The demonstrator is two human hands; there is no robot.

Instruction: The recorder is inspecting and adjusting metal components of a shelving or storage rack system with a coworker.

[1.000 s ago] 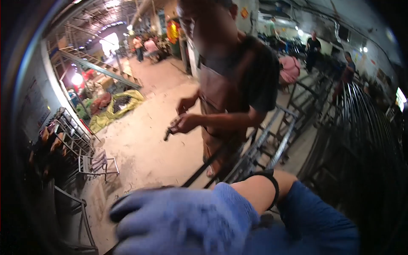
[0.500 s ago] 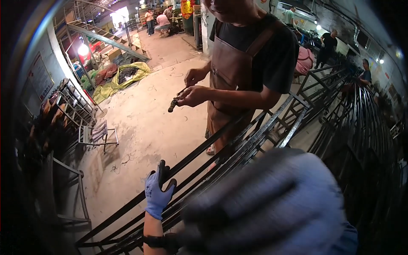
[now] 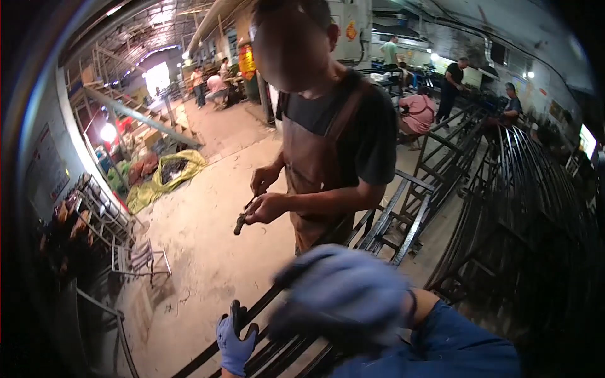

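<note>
Blk bars (image 3: 263,303) run low in front of me, co-worker (image 3: 328,148) just beyond; a shift could knock them. My R hand (image 3: 353,286) is blurred over bars, can't tell open/closed; careless swing might snag. L hand (image 3: 236,345) at a bar, thumb spread, grip unclear: poss slip.

Your left fingers (image 3: 235,313) are at the bars (image 3: 263,305) before you, with your right fingers (image 3: 295,318) above and to their right. A co-worker (image 3: 334,135) stands beyond the bars. Left of that person, a chair (image 3: 146,257) stands on the floor (image 3: 211,242), a sheet (image 3: 192,162) behind it; rods (image 3: 535,173) lie far right.
</note>
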